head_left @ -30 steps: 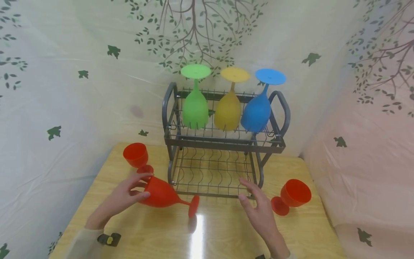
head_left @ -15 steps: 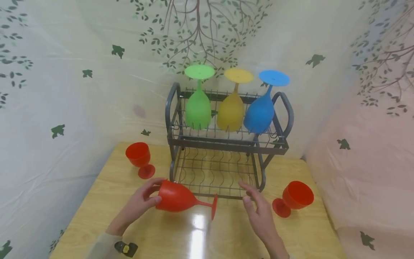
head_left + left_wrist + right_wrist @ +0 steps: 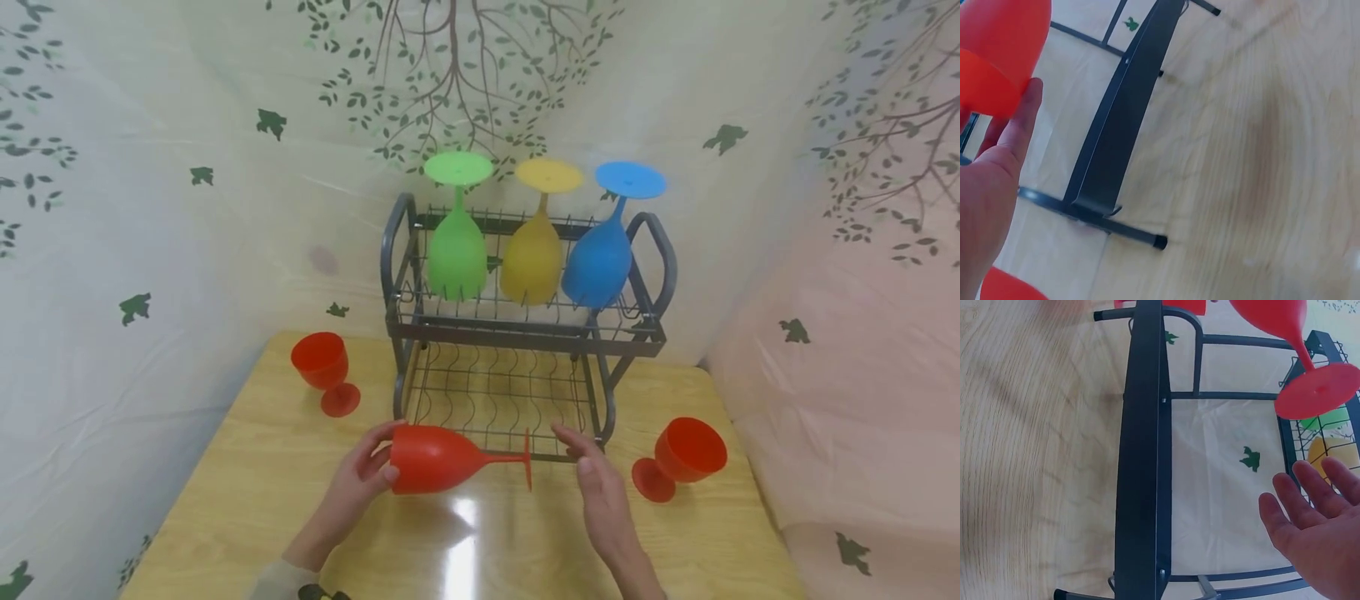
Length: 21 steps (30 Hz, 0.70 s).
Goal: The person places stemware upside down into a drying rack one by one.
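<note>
My left hand (image 3: 355, 477) grips a red plastic wine glass (image 3: 435, 460) by the rim end of its bowl. The glass lies sideways in the air in front of the rack, stem and foot pointing right. In the left wrist view, thumb and fingers hold the edge of the red bowl (image 3: 1010, 37). My right hand (image 3: 606, 500) is just right of the glass's foot, touching nothing, with its fingers extended. The right wrist view shows the foot (image 3: 1319, 390) beyond those spread fingers, a gap between them.
A two-tier dark dish rack (image 3: 525, 337) holds upside-down green (image 3: 457, 254), yellow (image 3: 531, 260) and blue (image 3: 597, 262) wine glasses on top. Short red goblets stand on the wooden table (image 3: 247, 467): a left one (image 3: 321, 360) and a right one (image 3: 690, 450). Patterned cloth hangs behind.
My left hand has carried the red wine glass rightward, away from the left goblet, and its stem has levelled out. My right hand has moved only slightly.
</note>
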Motion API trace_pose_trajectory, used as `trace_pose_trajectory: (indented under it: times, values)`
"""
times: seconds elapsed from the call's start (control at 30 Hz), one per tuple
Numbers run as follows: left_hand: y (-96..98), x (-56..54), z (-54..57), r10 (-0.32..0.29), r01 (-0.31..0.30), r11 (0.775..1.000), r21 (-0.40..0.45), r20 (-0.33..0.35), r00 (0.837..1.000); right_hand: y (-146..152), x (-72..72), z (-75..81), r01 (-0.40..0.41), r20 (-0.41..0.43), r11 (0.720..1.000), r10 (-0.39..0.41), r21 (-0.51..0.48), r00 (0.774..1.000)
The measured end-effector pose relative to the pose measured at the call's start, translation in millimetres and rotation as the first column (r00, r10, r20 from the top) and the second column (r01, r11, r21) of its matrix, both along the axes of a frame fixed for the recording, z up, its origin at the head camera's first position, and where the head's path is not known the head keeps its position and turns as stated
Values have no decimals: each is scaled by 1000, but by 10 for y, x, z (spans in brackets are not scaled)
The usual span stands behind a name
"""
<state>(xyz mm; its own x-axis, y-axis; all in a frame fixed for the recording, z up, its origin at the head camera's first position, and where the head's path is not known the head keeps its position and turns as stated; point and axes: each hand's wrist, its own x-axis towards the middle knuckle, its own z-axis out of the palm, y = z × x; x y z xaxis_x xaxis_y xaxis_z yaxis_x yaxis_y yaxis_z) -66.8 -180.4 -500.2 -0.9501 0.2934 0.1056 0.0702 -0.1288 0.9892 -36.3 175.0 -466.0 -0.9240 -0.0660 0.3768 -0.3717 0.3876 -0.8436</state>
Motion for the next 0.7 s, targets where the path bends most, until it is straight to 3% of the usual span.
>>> trace_pose_trajectory:
  times: [0.2, 0.47, 0.7]
  values:
    - [164, 66, -46, 45, -47, 998, 49, 44, 998, -14, -4, 1, 30, 30, 999, -29, -36, 999]
    - [370, 151, -104, 73, -81, 986, 146, 57, 996, -50, -25, -85, -66, 20, 980, 71, -190, 997]
    - [491, 145, -75, 83, -90, 975, 202, 43, 996, -70, -44, -145, -55, 49, 961, 71, -271, 996]
